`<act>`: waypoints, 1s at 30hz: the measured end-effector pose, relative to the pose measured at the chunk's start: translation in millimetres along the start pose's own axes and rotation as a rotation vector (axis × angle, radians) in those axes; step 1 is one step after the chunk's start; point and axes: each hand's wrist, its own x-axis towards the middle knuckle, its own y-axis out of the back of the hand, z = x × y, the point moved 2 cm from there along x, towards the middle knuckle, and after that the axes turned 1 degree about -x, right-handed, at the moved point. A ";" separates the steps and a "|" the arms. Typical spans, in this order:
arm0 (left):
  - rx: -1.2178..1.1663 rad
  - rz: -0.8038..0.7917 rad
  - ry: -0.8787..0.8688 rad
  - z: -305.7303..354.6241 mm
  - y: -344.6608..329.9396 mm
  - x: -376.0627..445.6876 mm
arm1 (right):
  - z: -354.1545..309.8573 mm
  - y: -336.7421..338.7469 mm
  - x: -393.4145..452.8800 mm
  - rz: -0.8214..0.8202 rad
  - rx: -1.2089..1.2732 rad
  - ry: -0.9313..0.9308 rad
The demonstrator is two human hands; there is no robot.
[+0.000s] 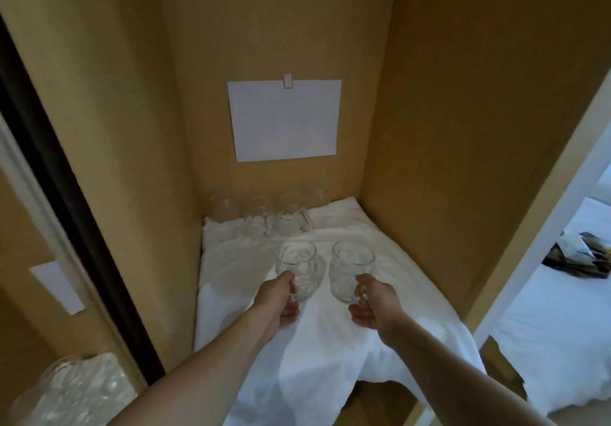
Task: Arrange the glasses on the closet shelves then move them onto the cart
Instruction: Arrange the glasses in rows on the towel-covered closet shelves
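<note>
Nearest to us, at the lower left, we see a blurred cluster of clear glassware (72, 389) reflected in or standing by the mirrored door (49, 227); we cannot tell which. Our two bare forearms reach forward over a white cloth (317, 353) that covers the closet shelf (380, 405) and droops over its front edge.

Our left hand (281, 303) is curled around the near side of the left glass (297, 268), thumb on top near the rim and fingers wrapped below, so the grip is closed on it. Our right hand (372, 306) is likewise curled on the right glass (352, 270), fingers at its lower side; whether it grips a handle there, we cannot tell. Both glasses stand upright on the cloth, side by side and just apart, about midway back on the shelf.

Farther in, a row of clear glasses (274, 217) lines the back of the shelf against the wall, at least one showing a handle; their count is hard to tell through the blur. Above them a blank white sheet of paper (285, 119) hangs on the back panel from a small clip (287, 81). Past the right wall of the closet, we glimpse a bed with white linen (555, 343).
</note>
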 end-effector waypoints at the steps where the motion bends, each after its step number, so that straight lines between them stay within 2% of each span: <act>1: -0.007 0.011 0.007 1.5 -4.5 4.5 | -2.7 0.2 8.9 -0.012 0.007 -0.008; 6: 0.006 0.046 0.022 5.7 -29.8 24.4 | -12.0 2.7 50.4 -0.076 0.027 0.014; 14: -0.023 0.149 0.010 17.0 -64.1 46.3 | -17.3 20.0 92.7 -0.264 -0.058 0.042; 18: -0.051 0.154 0.030 18.0 -67.7 49.7 | -14.2 39.3 116.0 -0.220 -0.022 0.075; 21: -0.045 0.175 0.031 17.5 -69.5 50.0 | -16.1 38.8 136.8 -0.238 -0.092 0.163; 26: -0.071 0.216 0.042 18.7 -79.3 50.5 | -20.6 20.4 154.2 -0.407 -0.298 0.301; 30: -0.069 0.241 0.059 17.2 -81.7 49.8 | -22.5 13.8 161.1 -0.436 -0.435 0.352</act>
